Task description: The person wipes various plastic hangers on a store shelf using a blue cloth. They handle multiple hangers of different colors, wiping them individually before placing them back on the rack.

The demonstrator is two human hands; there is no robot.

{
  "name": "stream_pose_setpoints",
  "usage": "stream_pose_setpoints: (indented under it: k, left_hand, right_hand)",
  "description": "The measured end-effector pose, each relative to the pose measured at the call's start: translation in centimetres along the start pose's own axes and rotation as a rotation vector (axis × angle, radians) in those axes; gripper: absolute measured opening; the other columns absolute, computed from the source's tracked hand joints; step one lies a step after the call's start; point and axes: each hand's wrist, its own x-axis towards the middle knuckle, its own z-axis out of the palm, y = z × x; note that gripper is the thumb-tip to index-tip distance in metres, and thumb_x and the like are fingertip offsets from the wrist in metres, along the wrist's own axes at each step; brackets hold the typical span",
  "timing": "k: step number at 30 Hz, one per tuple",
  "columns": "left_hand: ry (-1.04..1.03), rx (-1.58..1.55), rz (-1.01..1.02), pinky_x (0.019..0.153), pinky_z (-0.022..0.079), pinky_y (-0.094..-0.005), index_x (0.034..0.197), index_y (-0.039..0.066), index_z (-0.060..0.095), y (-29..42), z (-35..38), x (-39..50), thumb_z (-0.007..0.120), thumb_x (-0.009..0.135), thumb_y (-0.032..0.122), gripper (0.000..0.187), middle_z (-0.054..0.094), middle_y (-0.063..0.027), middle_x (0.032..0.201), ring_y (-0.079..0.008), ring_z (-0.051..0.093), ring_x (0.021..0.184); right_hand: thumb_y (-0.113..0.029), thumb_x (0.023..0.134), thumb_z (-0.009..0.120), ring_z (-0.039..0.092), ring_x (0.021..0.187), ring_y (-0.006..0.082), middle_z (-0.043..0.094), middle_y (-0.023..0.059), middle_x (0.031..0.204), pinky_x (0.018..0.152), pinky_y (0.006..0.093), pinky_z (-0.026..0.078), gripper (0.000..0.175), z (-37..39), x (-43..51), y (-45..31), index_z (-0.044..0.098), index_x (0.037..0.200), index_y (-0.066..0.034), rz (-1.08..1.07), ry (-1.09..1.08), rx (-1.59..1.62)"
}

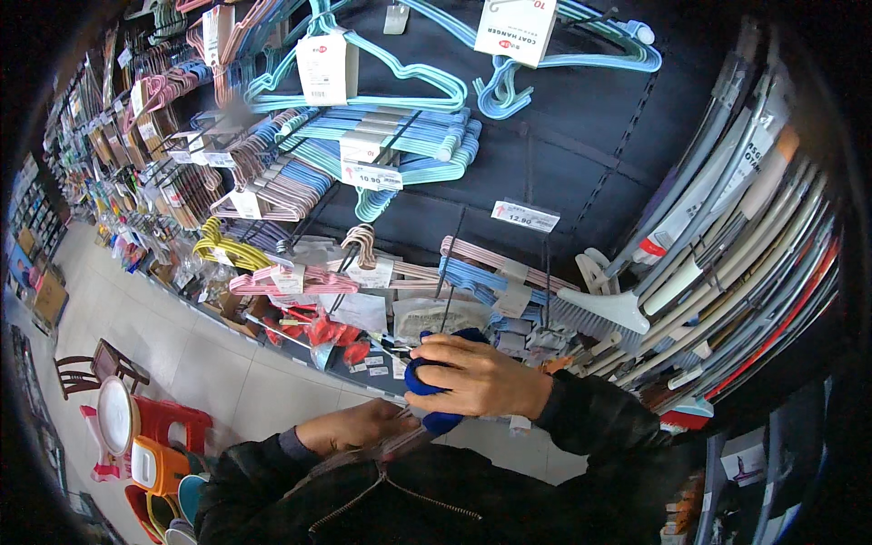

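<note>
My right hand (473, 375) is closed round a dark blue item (426, 378), soft-looking, perhaps cloth; its exact kind cannot be told. Just below and to the left, close to my chest, my left hand (361, 426) pinches a thin, clear, pinkish plastic piece (402, 436), maybe a bag or wrapper. The blue item's lower end lies beside that plastic. Behind my right hand hangs a clear-wrapped pale pack (439, 320) on a rack hook. Blue and pink coat hangers (524, 293) hang a little above and to the right.
Light blue coat hangers (409, 136) fill the upper rack before a dark panel. Brooms and long poles (736, 272) stand at the right; a white broom head (606, 310) juts inward. Red-handled items (327, 330) lie on the low shelf. Stools (174, 415) and a wooden chair (109, 364) stand lower left.
</note>
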Motion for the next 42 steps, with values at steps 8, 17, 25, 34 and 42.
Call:
stream_pose_setpoints:
  k: [8,17,25,34,42]
  left_hand:
    - [0.068,-0.097,0.118,0.051,0.048,-0.0256,0.094,-0.001,0.060,-0.1,0.1,0.2,0.052,0.099,0.037,0.039,0.060,-0.0033,0.066,-0.0113,0.061,0.057]
    - [0.214,-0.047,0.188,0.049,0.050,-0.0262,0.101,-0.001,0.059,1.1,-0.7,-2.3,0.054,0.099,0.030,0.032,0.059,-0.0034,0.069,-0.0118,0.062,0.055]
    - [0.134,0.390,0.427,0.062,0.047,-0.0267,0.112,-0.002,0.062,1.7,0.0,-2.5,0.057,0.098,0.026,0.032,0.067,-0.0064,0.082,-0.0113,0.061,0.070]
    - [0.031,0.507,0.410,0.057,0.045,-0.0325,0.105,0.001,0.063,1.2,-1.6,-3.6,0.064,0.092,0.025,0.027,0.061,-0.0166,0.071,-0.0256,0.055,0.054]
    - [0.067,-0.103,0.328,0.056,0.053,-0.0296,0.132,0.003,0.042,-1.2,-2.5,-3.2,0.051,0.093,0.007,0.041,0.065,-0.0116,0.089,-0.0173,0.066,0.067]
  right_hand:
    - [-0.016,0.073,0.080,0.061,0.105,0.0256,0.063,0.0147,0.117,0.092,0.0356,0.047,0.046,2.3,-2.6,-1.7,0.065,0.115,-0.0061,0.708,0.761,0.779]
    - [-0.021,0.097,0.053,0.067,0.088,0.0265,0.065,0.0189,0.109,0.081,0.0357,0.056,0.032,-2.7,-7.0,-3.3,0.058,0.119,0.0012,0.852,1.101,0.981]
    - [-0.003,0.067,0.062,0.062,0.094,0.0381,0.064,0.0190,0.097,0.089,0.0406,0.048,0.036,1.5,-6.2,1.8,0.064,0.103,-0.0048,1.060,0.589,0.184]
    - [-0.013,0.084,0.058,0.063,0.067,0.0197,0.066,0.0062,0.084,0.057,0.0330,0.051,0.016,-0.1,-18.3,9.5,0.064,0.090,-0.0001,1.211,1.805,0.505]
    - [-0.022,0.092,0.050,0.063,0.083,0.0235,0.067,0.0115,0.093,0.072,0.0332,0.051,0.030,-5.4,-10.8,1.8,0.058,0.111,-0.0005,0.880,1.549,0.970]
